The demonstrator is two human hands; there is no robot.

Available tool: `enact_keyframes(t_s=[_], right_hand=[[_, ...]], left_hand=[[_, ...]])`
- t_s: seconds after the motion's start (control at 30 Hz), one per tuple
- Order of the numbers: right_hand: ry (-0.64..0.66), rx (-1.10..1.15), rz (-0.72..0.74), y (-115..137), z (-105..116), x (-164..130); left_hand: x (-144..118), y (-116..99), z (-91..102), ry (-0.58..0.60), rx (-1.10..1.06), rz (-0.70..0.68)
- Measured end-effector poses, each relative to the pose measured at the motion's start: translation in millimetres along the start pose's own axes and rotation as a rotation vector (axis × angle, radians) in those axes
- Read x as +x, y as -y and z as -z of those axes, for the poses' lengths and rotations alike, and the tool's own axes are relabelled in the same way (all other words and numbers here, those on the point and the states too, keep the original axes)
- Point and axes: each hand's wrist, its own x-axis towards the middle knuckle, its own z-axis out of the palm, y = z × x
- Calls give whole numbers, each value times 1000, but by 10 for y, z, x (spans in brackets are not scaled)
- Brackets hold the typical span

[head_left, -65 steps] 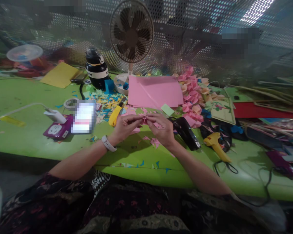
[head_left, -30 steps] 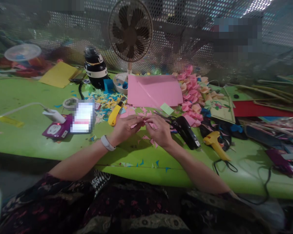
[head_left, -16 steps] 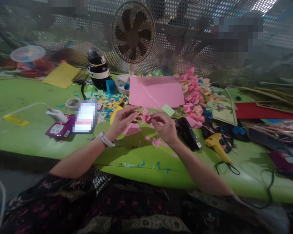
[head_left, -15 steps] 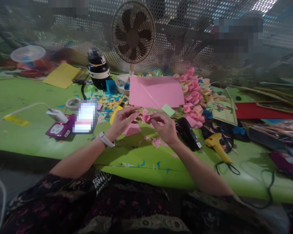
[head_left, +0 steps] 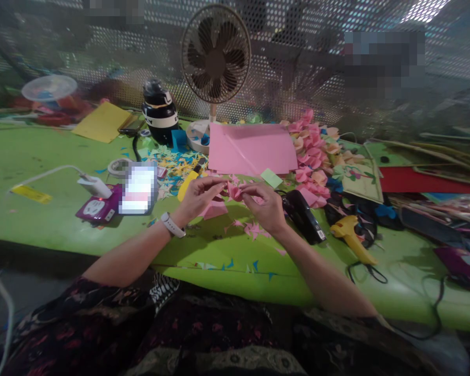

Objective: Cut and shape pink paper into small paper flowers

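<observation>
My left hand (head_left: 198, 199) and my right hand (head_left: 263, 206) meet above the green table (head_left: 43, 219), both pinching a small folded pink paper piece (head_left: 234, 191) between their fingertips. A white watch sits on my left wrist. Under my hands lie a folded pink paper (head_left: 213, 209) and small pink scraps (head_left: 254, 228). A stack of pink paper sheets (head_left: 250, 147) lies just beyond my hands.
A pile of pink paper flowers (head_left: 309, 156) lies right of the sheets. A black stapler (head_left: 303, 215) and a yellow glue gun (head_left: 352, 237) lie to my right. A phone (head_left: 138, 189), a yellow cutter (head_left: 188, 184), a tape roll (head_left: 117, 167), a bottle (head_left: 160, 112) and a fan (head_left: 215, 57) stand left and behind.
My hands lifted the pink piece slightly off the table and keep working it between the fingertips; the folded pink paper underneath came into view.
</observation>
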Motion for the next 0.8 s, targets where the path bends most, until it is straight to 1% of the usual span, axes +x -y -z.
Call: enact_keyframes(t_s=[0.1, 0.23, 0.4, 0.5, 0.6, 0.7, 0.8], right_hand=[[3, -4, 7, -1, -4, 3], [-6, -39, 31, -26, -11, 0], [-17, -190, 169, -63, -8, -10], [11, -343, 253, -84, 0, -19], [35, -501, 317, -97, 8, -27], [42, -565, 346, -94, 12, -33], [87, -567, 319, -81, 16, -35]], left_hand=[[-1, 18, -5, -7, 12, 11], [8, 32, 1, 19, 28, 6], [31, 59, 16, 33, 169, -115], [28, 92, 22, 84, 299, -180], [17, 134, 24, 114, 394, -274], [17, 177, 22, 109, 449, -329], [27, 208, 21, 139, 470, -328]])
